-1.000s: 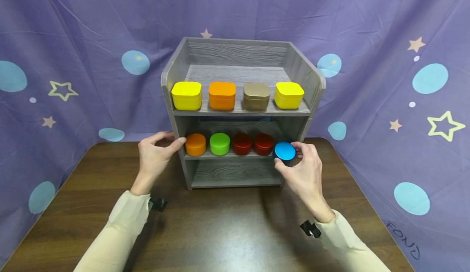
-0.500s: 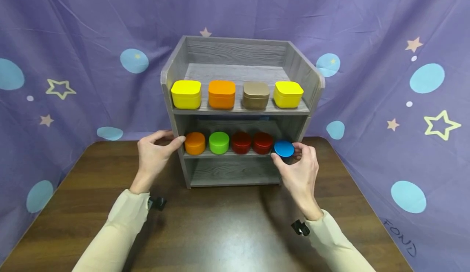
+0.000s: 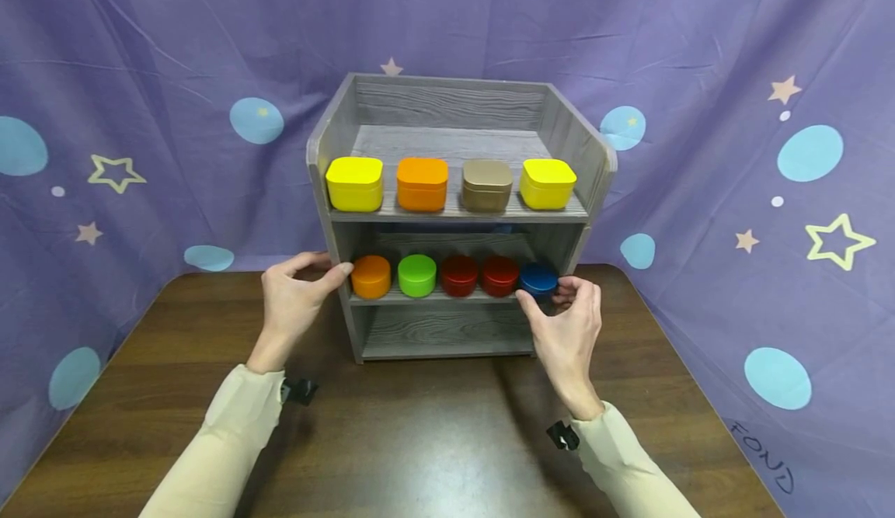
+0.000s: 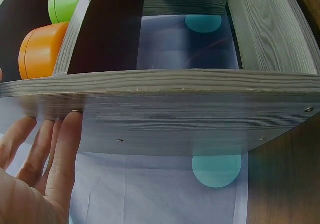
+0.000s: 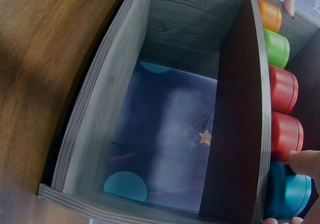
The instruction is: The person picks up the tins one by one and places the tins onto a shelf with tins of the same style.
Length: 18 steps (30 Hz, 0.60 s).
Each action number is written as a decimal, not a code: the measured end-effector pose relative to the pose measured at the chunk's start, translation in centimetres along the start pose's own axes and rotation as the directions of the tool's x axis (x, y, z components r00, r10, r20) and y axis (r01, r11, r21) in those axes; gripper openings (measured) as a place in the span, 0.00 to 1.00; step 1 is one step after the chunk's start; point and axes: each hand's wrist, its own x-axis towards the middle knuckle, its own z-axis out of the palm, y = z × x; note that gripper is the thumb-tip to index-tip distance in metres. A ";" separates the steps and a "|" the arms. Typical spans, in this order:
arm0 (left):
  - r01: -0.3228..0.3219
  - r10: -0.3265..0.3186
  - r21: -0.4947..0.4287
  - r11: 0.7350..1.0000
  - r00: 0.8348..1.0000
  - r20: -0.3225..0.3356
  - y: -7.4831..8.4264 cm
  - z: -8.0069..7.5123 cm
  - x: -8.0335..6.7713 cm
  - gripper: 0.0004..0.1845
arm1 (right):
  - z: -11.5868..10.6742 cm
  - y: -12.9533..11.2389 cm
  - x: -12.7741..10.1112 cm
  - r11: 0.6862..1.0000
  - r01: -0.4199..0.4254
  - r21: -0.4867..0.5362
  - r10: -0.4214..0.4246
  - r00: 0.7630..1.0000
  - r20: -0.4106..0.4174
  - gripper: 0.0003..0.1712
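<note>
My left hand [image 3: 297, 300] grips the left side panel of the grey wooden shelf unit [image 3: 447, 332], thumb at its front edge. In the left wrist view, its fingers [image 4: 65, 149] press on the panel's outer face. A round blue lidded tin [image 3: 538, 279] stands at the right end of the middle shelf. My right hand [image 3: 568, 332] holds it, the thumb on its left side and the fingers at its right, by the side panel. The right wrist view shows the thumb [image 5: 305, 163] between the blue tin [image 5: 287, 191] and a red tin [image 5: 286, 134]. The fingers there are mostly cut off.
Left of the blue tin stand orange [image 3: 371, 276], green [image 3: 416, 276] and two dark red tins [image 3: 459, 276]. On the top shelf are yellow [image 3: 355, 184], orange [image 3: 423, 185], brown [image 3: 486, 185] and another yellow squarish box [image 3: 548, 184]. A brown table [image 3: 419, 440] and purple curtain [image 3: 447, 21] surround the unit.
My right hand has moved the blue tin back and slightly left, from in front of the shelf's edge into line with the other tins. My left hand keeps its place.
</note>
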 end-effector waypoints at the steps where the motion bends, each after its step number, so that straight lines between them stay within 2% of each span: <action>1: 0.000 0.000 -0.001 1.000 1.000 0.001 0.0 0.0 0.0 0.12 | 0.0 0.1 0.0 1.000 0.001 0.003 -0.001 1.000 0.000 0.36; 18: -0.007 0.007 0.021 1.000 1.000 -0.002 -0.1 0.0 0.0 0.12 | 0.3 0.6 0.1 0.999 0.049 0.017 -0.048 0.998 -0.034 0.32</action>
